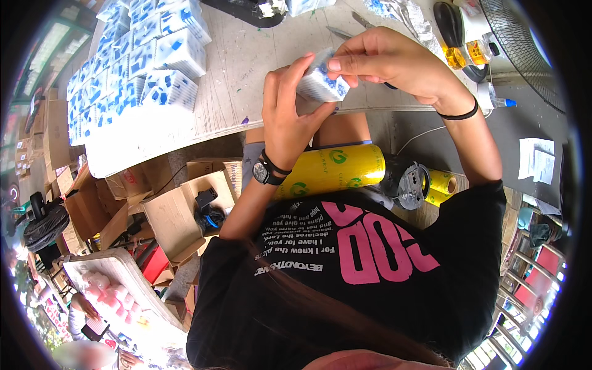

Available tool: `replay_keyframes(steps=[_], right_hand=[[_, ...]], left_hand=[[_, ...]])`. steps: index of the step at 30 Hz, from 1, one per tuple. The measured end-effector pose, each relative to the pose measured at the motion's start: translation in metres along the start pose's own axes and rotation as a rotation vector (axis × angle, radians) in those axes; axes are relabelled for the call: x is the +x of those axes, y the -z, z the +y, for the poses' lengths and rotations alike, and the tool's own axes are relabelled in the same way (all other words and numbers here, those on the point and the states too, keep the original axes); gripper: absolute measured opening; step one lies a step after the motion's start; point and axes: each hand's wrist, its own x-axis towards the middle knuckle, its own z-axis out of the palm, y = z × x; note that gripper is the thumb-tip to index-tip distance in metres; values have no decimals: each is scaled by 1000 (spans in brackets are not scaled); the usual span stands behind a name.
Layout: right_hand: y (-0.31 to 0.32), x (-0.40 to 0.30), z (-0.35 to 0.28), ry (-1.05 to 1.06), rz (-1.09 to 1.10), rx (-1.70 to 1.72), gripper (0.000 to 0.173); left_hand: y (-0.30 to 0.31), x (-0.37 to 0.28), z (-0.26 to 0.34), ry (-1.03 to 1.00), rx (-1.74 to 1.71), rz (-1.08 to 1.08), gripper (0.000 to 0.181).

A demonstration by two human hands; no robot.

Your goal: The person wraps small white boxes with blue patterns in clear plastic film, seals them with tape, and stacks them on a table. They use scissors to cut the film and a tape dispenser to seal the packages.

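Observation:
My left hand (289,104) grips a small block of stacked white pieces (319,88) with ribbed sides and blue marks, its thumb below and fingers along the far side. At the block's right upper corner, my right hand (384,62) has thumb and fingertips closed against it. Whether those fingertips also pinch a thin film cannot be told. The block is above the near edge of a whitish worktable (231,92). To the left, many similar white-and-blue blocks (134,60) sit packed in rows and piled up. Metal blades (340,32), probably scissors, lie just beyond my right hand.
A yellow roll of cling wrap (333,169) rests across my lap. A bottle of yellow liquid (467,54) and a mesh-guarded fan (522,46) stand at right. Open cardboard boxes (171,222) fill the floor at left. Another person's hand (85,307) is at a second table (125,263).

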Motion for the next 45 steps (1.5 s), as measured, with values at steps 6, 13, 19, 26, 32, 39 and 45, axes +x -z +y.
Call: replay_keyframes(steps=[6, 13, 19, 26, 32, 39, 45], right_hand=[[-3, -9, 13, 48, 107, -40, 32], [-19, -17, 30, 93, 287, -18, 50], [-30, -23, 17, -52, 379, -215, 50], [-44, 7, 75, 337, 588, -290, 59], [-61, 45, 110, 753, 820, -349, 70], [-26, 37, 113, 838, 688, -470, 91], [19, 40, 72, 865, 654, 77, 73]], left_hand=[[-3, -3, -1, 59, -34, 28, 66], [-4, -1, 0, 39, -18, 18, 65], [-3, -1, -1, 11, 4, -12, 65], [-7, 5, -12, 171, -141, 17, 62], [-1, 9, -14, 152, -118, -48, 68], [6, 10, -17, 166, -194, -131, 72], [-1, 6, -14, 28, -165, -45, 72]])
